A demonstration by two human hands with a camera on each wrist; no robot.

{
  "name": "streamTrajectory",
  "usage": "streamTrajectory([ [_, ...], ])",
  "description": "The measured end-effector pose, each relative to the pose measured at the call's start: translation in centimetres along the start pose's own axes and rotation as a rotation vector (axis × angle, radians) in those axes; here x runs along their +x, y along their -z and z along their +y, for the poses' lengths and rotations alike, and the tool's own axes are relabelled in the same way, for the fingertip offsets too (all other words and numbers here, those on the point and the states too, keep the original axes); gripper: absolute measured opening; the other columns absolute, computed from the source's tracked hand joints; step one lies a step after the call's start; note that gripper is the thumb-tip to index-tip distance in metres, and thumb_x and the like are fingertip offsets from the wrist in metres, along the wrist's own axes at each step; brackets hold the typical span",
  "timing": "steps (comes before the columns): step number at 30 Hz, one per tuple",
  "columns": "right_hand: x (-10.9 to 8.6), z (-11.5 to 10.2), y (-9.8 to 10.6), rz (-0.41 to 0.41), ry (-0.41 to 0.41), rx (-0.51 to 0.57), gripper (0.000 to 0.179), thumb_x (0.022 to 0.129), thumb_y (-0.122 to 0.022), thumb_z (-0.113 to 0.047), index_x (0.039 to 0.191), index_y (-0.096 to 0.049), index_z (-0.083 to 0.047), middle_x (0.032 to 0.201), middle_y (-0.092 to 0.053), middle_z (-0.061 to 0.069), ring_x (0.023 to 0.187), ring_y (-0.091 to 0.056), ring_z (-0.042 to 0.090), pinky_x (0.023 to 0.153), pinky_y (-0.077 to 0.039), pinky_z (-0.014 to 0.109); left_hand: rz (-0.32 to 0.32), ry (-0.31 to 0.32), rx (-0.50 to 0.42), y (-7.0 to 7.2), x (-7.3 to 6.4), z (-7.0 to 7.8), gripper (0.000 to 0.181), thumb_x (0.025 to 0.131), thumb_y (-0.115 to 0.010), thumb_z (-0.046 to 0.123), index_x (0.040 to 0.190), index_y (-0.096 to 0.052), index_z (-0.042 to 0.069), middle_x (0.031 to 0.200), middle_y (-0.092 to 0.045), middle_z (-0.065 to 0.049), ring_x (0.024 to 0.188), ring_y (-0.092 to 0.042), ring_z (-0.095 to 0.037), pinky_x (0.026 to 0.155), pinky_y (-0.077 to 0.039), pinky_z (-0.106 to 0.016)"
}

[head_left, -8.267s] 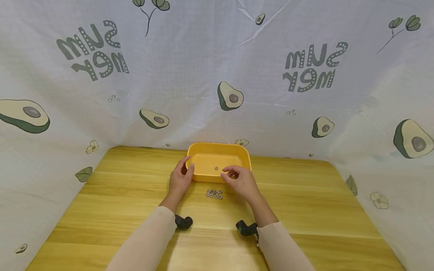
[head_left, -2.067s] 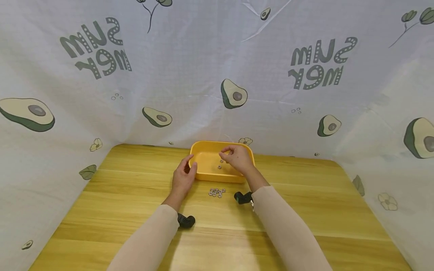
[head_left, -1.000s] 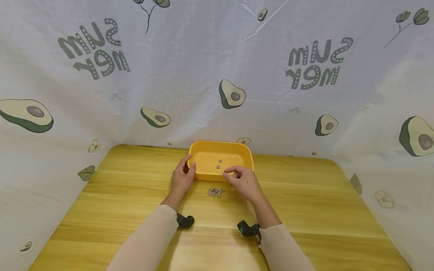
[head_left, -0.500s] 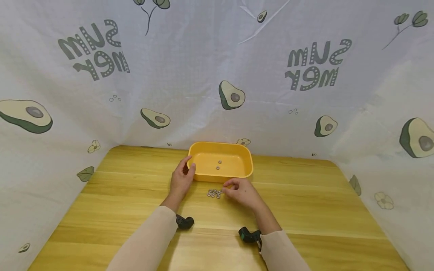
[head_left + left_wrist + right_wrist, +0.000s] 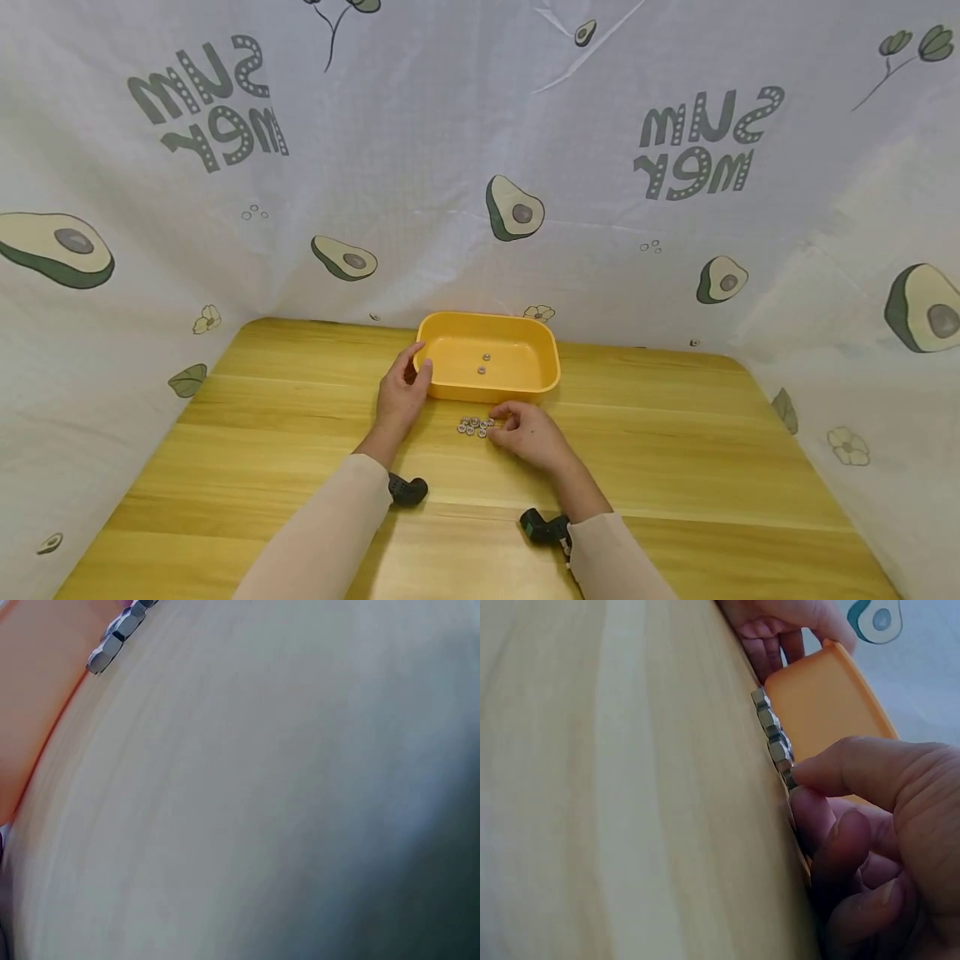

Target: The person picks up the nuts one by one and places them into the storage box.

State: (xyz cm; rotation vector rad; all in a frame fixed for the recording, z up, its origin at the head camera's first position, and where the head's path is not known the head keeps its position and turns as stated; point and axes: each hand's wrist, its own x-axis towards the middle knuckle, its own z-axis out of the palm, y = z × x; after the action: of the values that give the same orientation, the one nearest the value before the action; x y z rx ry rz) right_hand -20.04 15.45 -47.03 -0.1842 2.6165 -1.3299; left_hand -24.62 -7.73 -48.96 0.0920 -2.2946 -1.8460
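Observation:
A yellow rectangular tray (image 5: 487,392) stands at the back of the table in the head view, with two small metal nuts (image 5: 482,370) inside. My left hand (image 5: 401,400) holds its left front corner, fingers at the rim and thumb on the near wall. Several more silver hex nuts (image 5: 470,430) lie clustered on the table just before the tray. My right hand (image 5: 532,435) is at the right end of this cluster, thumb and index finger pinching a nut (image 5: 789,778) there. In the left wrist view only some nuts (image 5: 105,654) and the tray wall (image 5: 37,697) show.
A wood-grain table (image 5: 247,467) carries everything. Behind and beside it hangs a white cloth (image 5: 420,167) printed with avocados. Dark devices (image 5: 408,492) are strapped at both wrists, below the sleeves.
A second nut has joined the one in the tray since the oldest frame. My right hand has come back from over the tray to the nuts on the table. The left hand stays on the tray.

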Motion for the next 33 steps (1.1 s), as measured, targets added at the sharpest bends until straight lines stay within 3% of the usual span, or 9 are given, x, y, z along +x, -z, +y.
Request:
streamTrajectory([
  [14, 0.10, -0.12, -0.65, 0.086, -0.019, -0.121, 0.020, 0.084, -0.080, -0.023, 0.099, -0.072, -0.015, 0.071, -0.060, -0.002, 0.060, -0.052, 0.013, 0.056, -0.040, 0.026, -0.010, -0.002, 0.001, 0.07, 0.16, -0.16, 0.045, 0.102, -0.061, 0.033, 0.145, -0.057, 0.022, 0.144, -0.062, -0.010, 0.129, -0.061, -0.028, 0.109, -0.050, -0.046],
  [33, 0.05, -0.12, -0.55, 0.090, -0.025, -0.095, 0.016, 0.085, -0.080, -0.024, 0.093, -0.070, -0.015, 0.071, -0.059, -0.002, 0.062, -0.051, 0.013, 0.057, -0.040, 0.027, -0.018, 0.000, -0.007, 0.10, 0.02, -0.06, 0.045, 0.103, -0.061, 0.033, 0.146, -0.056, 0.021, 0.145, -0.060, -0.010, 0.130, -0.060, -0.029, 0.110, -0.050, -0.047],
])
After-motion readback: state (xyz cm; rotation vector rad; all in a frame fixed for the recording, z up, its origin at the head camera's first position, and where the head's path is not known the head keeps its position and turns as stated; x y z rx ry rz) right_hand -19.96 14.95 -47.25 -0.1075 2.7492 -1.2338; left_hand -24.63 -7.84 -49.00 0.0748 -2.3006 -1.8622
